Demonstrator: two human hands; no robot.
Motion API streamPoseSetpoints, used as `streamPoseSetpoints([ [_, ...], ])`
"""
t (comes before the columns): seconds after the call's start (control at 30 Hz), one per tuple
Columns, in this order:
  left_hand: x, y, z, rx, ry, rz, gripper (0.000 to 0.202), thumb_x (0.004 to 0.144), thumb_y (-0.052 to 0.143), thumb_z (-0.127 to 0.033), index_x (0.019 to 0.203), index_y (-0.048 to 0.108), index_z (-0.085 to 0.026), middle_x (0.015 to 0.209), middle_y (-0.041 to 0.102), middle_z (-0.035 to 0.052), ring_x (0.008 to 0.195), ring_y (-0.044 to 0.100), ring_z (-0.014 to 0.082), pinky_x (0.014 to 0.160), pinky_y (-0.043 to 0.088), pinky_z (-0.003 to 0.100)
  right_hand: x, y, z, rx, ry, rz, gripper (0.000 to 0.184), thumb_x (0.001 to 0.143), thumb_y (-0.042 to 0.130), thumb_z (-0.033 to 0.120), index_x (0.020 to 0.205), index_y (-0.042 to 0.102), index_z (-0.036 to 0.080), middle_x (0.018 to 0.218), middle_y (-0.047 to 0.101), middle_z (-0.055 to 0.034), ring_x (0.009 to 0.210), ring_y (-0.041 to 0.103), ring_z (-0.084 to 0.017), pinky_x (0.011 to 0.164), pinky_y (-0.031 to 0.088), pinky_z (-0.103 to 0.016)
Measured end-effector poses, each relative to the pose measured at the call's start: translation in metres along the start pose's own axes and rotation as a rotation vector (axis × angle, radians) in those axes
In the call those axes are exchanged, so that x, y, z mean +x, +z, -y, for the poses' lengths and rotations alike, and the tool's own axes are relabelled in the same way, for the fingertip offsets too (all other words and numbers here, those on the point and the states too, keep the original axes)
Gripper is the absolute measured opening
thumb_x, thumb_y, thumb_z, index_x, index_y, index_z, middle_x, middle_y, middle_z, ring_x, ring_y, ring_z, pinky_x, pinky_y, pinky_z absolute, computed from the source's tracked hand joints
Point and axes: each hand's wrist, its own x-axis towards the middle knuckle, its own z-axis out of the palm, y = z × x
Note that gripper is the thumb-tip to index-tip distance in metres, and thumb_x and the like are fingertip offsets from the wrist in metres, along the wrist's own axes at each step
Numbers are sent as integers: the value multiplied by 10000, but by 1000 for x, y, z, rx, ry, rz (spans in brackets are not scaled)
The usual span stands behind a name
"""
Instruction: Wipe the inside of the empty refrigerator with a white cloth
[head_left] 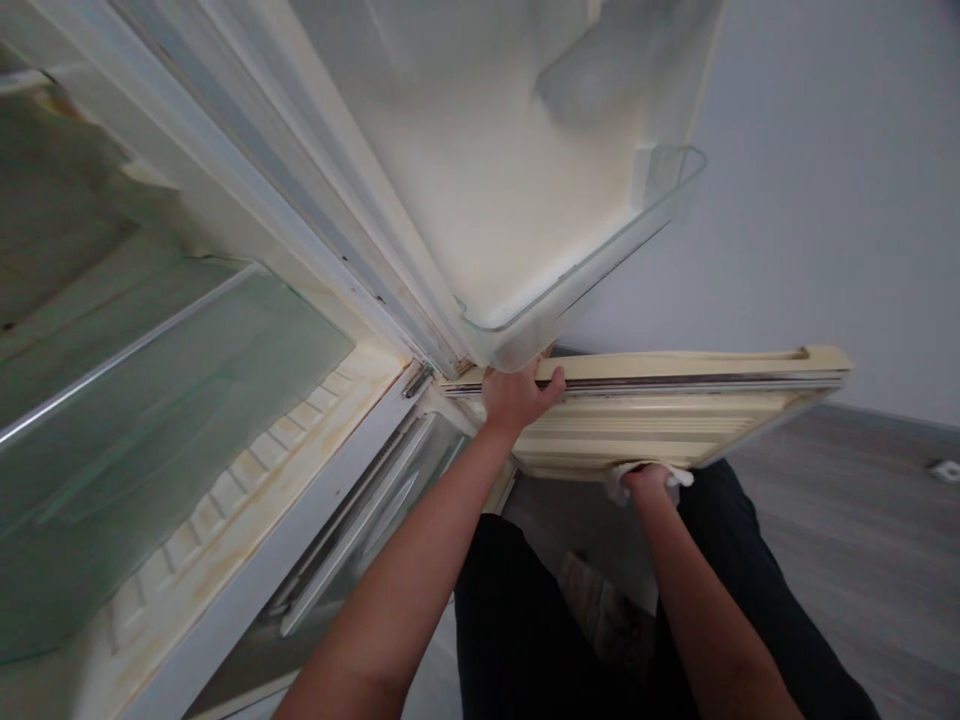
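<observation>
My left hand (519,396) grips the top edge of the lower refrigerator door (637,425) near its hinge, with some of its fingers hidden behind the edge. A white cloth (681,477) is bunched in my right hand (648,482), which presses it against the lower part of that door's inner face. The lower door stands swung out, its seal (697,383) dark with grime. Above my left hand hangs the open upper door (480,190), with a clear door bin (592,280) along its bottom.
On the left is the open fridge compartment with a glass shelf (172,400) and yellowed ribbed ledge (255,480). Below it, a clear-fronted drawer (390,510) shows. A pale wall (847,220) and grey wood-look floor (847,500) lie right. My dark-clad legs are below.
</observation>
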Motion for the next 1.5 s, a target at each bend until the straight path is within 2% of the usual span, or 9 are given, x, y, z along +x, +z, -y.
streamPoseSetpoints([
  [0.1, 1, -2, -1, 5, -4, -12, 516, 908, 447, -608, 1091, 734, -221, 977, 746, 110, 1037, 663, 314, 889, 459, 401, -5, 7, 22, 51, 40, -37, 375, 796, 296, 247, 881, 661, 263, 858, 694, -44, 842, 662, -213, 728, 576, -449],
  [0.2, 1, -4, -2, 13, -1, -15, 527, 905, 452, -614, 1094, 736, -212, 984, 747, 120, 1042, 663, 312, 892, 460, 396, -27, 20, 22, 107, 58, 9, 352, 783, 339, 230, 924, 661, 249, 851, 697, -42, 833, 669, -208, 772, 578, -463],
  [0.4, 2, -4, -3, 11, 19, -25, 519, 909, 454, -598, 1062, 740, -193, 970, 746, 121, 1023, 668, 291, 892, 459, 374, -101, 65, 0, 177, 176, 338, 390, 852, 337, 259, 1060, 665, 216, 973, 719, -80, 963, 664, -238, 916, 524, -545],
  [0.63, -1, -5, -1, -3, 39, -34, 510, 915, 439, -592, 1032, 736, -194, 932, 742, 120, 966, 677, 294, 875, 445, 384, -177, 120, -17, 194, 261, 644, 421, 894, 333, 250, 1152, 659, 183, 1101, 712, -86, 1116, 619, -214, 1055, 454, -488],
  [0.83, -3, -9, -1, 4, 55, -26, 521, 920, 417, -594, 984, 736, -186, 902, 737, 116, 923, 677, 291, 842, 442, 380, -173, 111, 28, 63, 151, 717, 450, 898, 308, 299, 1193, 631, 193, 1158, 689, -94, 1142, 600, -232, 1041, 444, -540],
  [1.03, 0, -8, -2, -3, 47, -27, 551, 927, 408, -592, 975, 737, -152, 915, 728, 148, 936, 669, 304, 844, 438, 387, -111, 54, 112, -138, -148, 382, 527, 886, 224, 358, 1167, 633, 183, 1074, 688, -133, 1052, 642, -271, 918, 511, -554],
  [1.17, 3, -6, -4, -12, 28, -33, 558, 924, 408, -591, 996, 734, -145, 951, 729, 161, 964, 665, 318, 848, 441, 397, -65, 29, 161, -118, -334, 34, 423, 861, 258, 262, 1084, 614, 208, 909, 680, -80, 893, 680, -221, 892, 540, -495],
  [1.37, 4, -4, -4, -38, 19, -54, 547, 927, 419, -579, 943, 729, -128, 928, 723, 168, 936, 671, 314, 838, 453, 393, -43, 22, 168, -298, -658, -288, 214, 759, 448, 197, 943, 557, 186, 888, 630, -47, 851, 662, -196, 786, 588, -416],
  [1.5, -2, -4, -1, -75, 46, -92, 482, 932, 458, -538, 931, 734, -142, 884, 722, 156, 940, 671, 310, 884, 453, 411, -69, 29, 169, -378, -964, -307, 380, 883, 420, 298, 1212, 536, 146, 1190, 607, -102, 1055, 623, -194, 890, 566, -369],
])
